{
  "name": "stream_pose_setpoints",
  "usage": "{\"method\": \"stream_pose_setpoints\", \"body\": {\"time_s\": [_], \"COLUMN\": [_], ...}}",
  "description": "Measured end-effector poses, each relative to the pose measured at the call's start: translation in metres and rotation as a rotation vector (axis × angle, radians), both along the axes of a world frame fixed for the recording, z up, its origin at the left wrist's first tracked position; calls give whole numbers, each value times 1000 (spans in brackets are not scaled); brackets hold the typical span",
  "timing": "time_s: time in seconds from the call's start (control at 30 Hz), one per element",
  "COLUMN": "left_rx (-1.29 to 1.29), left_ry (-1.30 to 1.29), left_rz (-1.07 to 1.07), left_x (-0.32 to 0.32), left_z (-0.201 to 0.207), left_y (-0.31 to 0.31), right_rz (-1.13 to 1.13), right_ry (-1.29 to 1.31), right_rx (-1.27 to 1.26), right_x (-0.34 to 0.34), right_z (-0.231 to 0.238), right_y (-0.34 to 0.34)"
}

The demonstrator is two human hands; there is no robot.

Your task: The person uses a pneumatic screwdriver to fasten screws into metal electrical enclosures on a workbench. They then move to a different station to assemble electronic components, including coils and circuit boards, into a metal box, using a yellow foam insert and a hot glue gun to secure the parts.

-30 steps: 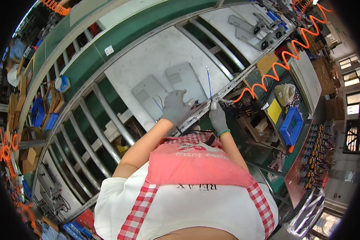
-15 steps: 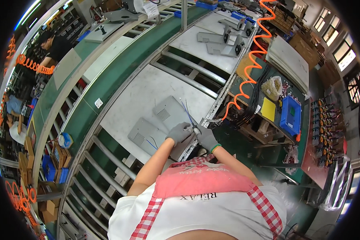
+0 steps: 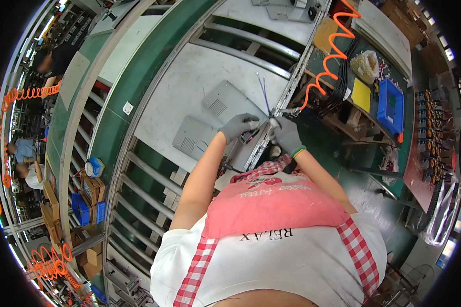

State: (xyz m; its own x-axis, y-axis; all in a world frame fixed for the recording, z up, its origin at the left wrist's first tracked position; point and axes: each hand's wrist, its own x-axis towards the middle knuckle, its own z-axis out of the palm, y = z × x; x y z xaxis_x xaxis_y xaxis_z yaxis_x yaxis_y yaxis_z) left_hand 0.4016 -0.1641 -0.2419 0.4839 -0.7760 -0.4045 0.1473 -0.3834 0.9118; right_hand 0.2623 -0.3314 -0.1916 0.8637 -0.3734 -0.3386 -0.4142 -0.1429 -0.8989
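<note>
from afar i see the blue wires [image 3: 264, 93] run forward, slightly left, from the right hand [image 3: 287, 134], nearer and pinching their base; left hand [image 3: 238, 127] apart, grip unclear.

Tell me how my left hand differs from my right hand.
The right hand has a green-edged cuff; the left hand shows none. The right hand is at the metal rail, holding blue wires; the left hand is nearer the grey panels. Both are gloved in grey.
</note>
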Motion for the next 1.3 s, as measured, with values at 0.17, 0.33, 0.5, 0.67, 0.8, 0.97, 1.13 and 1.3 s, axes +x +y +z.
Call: {"method": "stream_pose_setpoints", "body": {"time_s": [0.17,0.33,0.5,0.67,0.8,0.97,1.13,1.3], "left_rx": [121,193,145,36,-13,-41,5,81], "left_ry": [-262,48,102,130,185,198,21,53], "left_rz": [143,-160,-129,81,356,455,375,313], "left_x": [12,24,15,-4,-35,-41,-45,-39], "left_z": [-41,-43,-10,21,48,26,27,43], "left_y": [-16,-42,-40,-4,14,9,5,-2], "right_rz": [-103,-130,-104,114,277,426,404,406], "right_ry": [-109,-125,-87,-103,-148,22,114,170], "right_rx": [30,88,64,-225,-668,-820,-892,-826], "right_x": [2,-5,-9,-7,-2,3,6,7], "right_z": [7,7,7,-4,-9,-3,-8,24], "right_y": [-2,-5,-8,4,13,35,35,39]}}
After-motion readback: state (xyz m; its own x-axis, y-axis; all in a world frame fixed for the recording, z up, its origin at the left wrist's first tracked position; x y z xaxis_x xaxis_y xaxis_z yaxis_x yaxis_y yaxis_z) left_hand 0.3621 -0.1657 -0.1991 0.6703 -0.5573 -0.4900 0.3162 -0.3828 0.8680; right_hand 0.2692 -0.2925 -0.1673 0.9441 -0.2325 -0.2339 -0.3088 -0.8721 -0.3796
